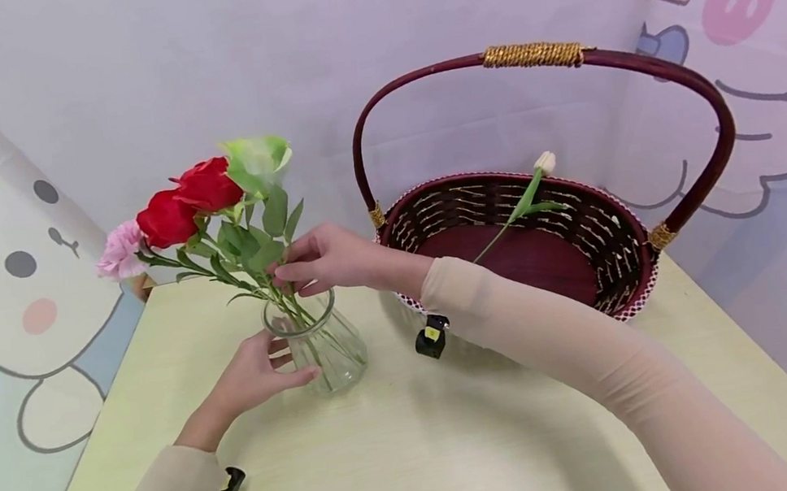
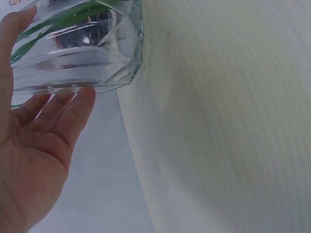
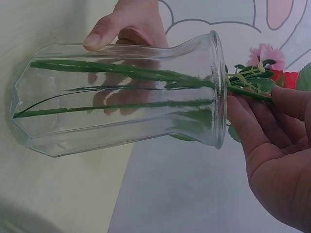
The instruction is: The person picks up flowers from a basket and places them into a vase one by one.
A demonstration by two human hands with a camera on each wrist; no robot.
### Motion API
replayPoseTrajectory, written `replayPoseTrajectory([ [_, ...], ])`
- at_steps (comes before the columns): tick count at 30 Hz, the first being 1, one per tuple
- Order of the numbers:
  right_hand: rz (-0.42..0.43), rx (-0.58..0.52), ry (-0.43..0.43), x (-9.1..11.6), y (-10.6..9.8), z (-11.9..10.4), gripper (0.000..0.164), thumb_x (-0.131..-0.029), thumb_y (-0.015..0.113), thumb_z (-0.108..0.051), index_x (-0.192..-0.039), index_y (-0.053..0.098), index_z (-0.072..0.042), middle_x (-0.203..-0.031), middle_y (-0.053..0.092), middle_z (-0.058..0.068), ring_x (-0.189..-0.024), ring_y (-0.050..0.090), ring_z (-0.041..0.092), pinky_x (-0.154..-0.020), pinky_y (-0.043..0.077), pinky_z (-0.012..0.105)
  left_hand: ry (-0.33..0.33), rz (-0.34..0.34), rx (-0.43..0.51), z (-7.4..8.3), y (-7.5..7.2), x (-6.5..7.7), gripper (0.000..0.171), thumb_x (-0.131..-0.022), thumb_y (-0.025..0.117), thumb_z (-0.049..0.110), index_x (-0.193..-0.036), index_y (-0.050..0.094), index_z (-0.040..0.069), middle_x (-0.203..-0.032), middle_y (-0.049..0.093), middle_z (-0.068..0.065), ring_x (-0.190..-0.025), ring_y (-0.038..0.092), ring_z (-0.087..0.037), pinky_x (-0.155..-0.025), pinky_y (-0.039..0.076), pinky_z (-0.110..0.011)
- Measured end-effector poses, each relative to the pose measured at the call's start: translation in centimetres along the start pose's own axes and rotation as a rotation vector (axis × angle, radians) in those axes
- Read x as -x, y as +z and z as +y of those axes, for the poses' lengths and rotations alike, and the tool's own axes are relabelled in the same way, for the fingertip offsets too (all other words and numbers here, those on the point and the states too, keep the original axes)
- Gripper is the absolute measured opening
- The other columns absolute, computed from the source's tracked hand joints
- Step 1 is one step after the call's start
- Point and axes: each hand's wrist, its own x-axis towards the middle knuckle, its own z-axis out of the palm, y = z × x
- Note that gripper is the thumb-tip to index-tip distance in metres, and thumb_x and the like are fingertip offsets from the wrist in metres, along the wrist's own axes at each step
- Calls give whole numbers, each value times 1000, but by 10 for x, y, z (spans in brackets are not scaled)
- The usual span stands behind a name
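A clear glass vase (image 1: 341, 362) stands on the table, with green stems inside it in the right wrist view. My left hand (image 1: 254, 373) holds the vase from the left, thumb on one side and fingers on the other; the left wrist view shows fingertips on the glass (image 2: 97, 73). Just above the rim, my right hand (image 1: 343, 258) pinches green flower stems (image 3: 252, 93). Two red roses (image 1: 169, 218), a pink carnation (image 1: 120, 251) and a blurred greenish-white flower (image 1: 258, 164) lean out leftward above the vase. Which stems are pinched is partly hidden by leaves.
To the right stands a dark red woven basket (image 1: 423, 186) with a tall arched handle (image 1: 703, 97). A white tulip (image 1: 544, 164) lies in it, its head over the back rim. The pale wooden table (image 1: 390, 459) meets curtains printed with cartoon animals (image 1: 747, 1).
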Motion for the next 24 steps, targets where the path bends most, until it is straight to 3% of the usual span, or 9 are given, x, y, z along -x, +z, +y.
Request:
replayPoseTrajectory([
  [6, -5, 48, -6, 1, 1, 0, 28, -102, 62, -10, -125, 66, 6, -117, 71, 19, -103, 69, 30, -85, 61, 29, 5, 1, -7, -2, 1, 0, 69, -80, 90, 26, -135, 53, 7, -131, 61, -11, -117, 65, -34, -95, 57, -40],
  [15, -14, 136, -21, 1, -1, 3, 25, -102, 63, -10, -121, 68, 6, -113, 73, 19, -95, 72, 20, -82, 62, 27, -1, 7, -9, -3, 2, 2, 69, -79, 90, 25, -133, 52, 6, -128, 62, -12, -118, 64, -36, -94, 57, -44],
  [24, -37, 228, -38, -3, -3, -2, 23, -103, 60, -8, -120, 69, 5, -106, 74, 17, -95, 72, 24, -85, 62, 32, 6, 15, 0, -2, 2, 0, 69, -79, 90, 25, -134, 54, 7, -129, 63, -10, -116, 66, -31, -95, 57, -40],
])
